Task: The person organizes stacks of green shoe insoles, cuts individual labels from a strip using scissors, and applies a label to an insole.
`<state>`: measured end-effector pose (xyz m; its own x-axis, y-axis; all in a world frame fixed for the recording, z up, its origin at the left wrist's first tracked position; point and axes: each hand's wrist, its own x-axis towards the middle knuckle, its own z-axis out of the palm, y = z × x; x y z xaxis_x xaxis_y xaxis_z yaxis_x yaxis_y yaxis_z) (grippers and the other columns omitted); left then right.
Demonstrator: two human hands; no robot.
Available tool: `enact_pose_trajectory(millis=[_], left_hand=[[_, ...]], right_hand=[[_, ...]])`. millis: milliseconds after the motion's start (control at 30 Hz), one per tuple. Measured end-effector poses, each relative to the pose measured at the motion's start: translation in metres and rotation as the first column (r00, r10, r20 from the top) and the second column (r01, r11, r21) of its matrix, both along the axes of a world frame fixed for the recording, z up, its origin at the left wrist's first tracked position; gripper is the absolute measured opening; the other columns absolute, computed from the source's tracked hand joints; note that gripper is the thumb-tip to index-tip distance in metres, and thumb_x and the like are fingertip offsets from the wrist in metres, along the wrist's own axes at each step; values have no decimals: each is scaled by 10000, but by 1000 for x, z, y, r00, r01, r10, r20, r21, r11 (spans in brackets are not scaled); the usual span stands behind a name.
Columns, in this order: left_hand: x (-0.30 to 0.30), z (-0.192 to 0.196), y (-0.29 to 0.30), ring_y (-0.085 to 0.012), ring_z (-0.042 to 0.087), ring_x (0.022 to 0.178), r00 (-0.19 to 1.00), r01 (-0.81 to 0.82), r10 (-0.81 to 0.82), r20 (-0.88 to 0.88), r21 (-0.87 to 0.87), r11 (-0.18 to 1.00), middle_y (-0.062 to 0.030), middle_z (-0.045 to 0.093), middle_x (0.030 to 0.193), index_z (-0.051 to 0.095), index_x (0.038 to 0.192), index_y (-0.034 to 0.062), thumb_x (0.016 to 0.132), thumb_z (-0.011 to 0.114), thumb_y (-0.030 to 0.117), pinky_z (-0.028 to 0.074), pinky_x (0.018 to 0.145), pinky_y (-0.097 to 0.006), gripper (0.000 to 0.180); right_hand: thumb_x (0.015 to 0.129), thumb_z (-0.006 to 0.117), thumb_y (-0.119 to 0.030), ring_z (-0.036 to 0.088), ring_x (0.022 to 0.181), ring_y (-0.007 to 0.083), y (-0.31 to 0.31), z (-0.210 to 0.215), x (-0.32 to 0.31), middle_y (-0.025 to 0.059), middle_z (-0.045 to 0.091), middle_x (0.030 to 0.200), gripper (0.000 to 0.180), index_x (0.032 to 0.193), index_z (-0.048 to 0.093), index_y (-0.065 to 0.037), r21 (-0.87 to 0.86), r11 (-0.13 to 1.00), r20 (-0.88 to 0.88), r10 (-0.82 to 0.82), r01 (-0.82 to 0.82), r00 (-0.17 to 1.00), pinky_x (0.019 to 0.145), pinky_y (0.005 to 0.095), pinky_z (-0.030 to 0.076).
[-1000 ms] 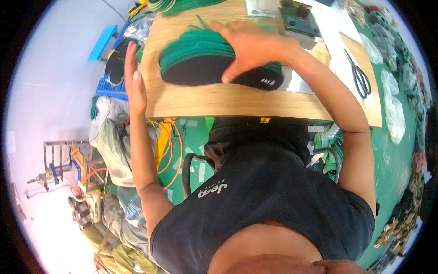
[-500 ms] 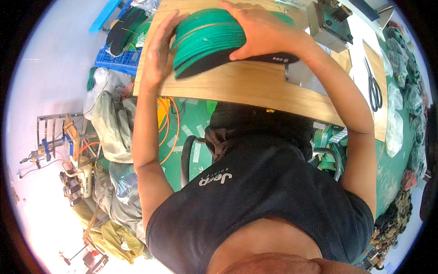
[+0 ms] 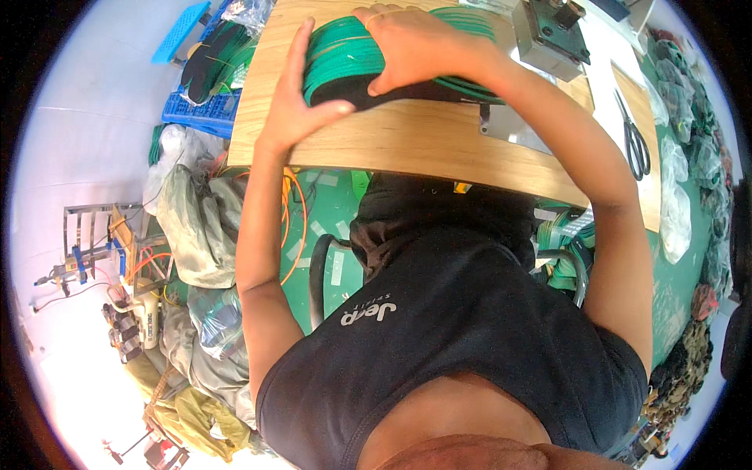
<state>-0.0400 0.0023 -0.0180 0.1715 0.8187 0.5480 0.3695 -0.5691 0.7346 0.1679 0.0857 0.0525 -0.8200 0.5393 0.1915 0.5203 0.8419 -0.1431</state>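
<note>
Evidently, a thick stack of green-edged sheets (image 3: 341, 61) is held between two bare hands above the near part of a wooden table (image 3: 376, 141), left of the table's middle. Many thin, soft-looking layers are pressed together, their rims forming curved, ribbed bands, and a dark, matt face is turned toward the body. The right hand (image 3: 411, 47) is spread across the stack, with its fingers laid over the green layers and its thumb set against the dark face; a thin yellowish band is worn on one finger. The left hand (image 3: 298, 113) is held wide at the left end, with its fingers upright alongside the layers and its thumb stretched out below; how firmly it is pressed there cannot be told.

The middle of the stack is covered by the right hand, and its far side cannot be seen. A flat grey plate (image 3: 513, 128) is partly hidden by the right forearm. Farther right, a heavy metal block (image 3: 548, 43) and black-handled scissors (image 3: 631, 129) are seen on the table. At the left, a blue plastic crate (image 3: 200, 116) is partly covered by dark, flat pieces (image 3: 211, 64).

Pale lettering (image 3: 368, 315) is printed, upside down in this view, on the black shirt (image 3: 470, 329).
</note>
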Motion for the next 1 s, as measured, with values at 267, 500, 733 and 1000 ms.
enact_pose_trajectory(millis=[267,500,733,1000], left_hand=[[1,91,-18,-230,610,879,948,273,-288,136,122,954,-185,650,1004,679,1046,-40,903,554,80,483,796,-327,225],[67,124,-17,-306,604,876,496,855,-868,21,164,492,-205,624,980,722,976,0,855,639,73,480,788,-370,164],[119,138,-29,-253,574,721,637,745,-758,141,140,652,-132,612,803,605,867,-1,852,632,88,498,679,-374,94],[99,179,-1,-16,434,579,694,658,-681,-234,-178,731,25,598,725,666,980,-27,900,636,108,330,523,-203,160]], right_hand=[[585,851,-295,608,1018,387,-81,72,37,229,615,1109,849,1271,443,-5,-317,694,-361,542,-647,759,886,426,482],[614,831,-296,631,893,402,-134,86,68,215,650,937,669,1129,511,-14,-483,578,-409,516,-658,753,785,437,500],[609,837,-295,592,1016,400,-148,90,111,235,593,1104,757,1207,483,5,-406,738,-426,369,-539,826,861,435,475],[565,847,-317,527,1181,349,-151,126,220,216,519,1281,957,1352,420,23,216,975,-356,132,-56,925,1016,410,406]])
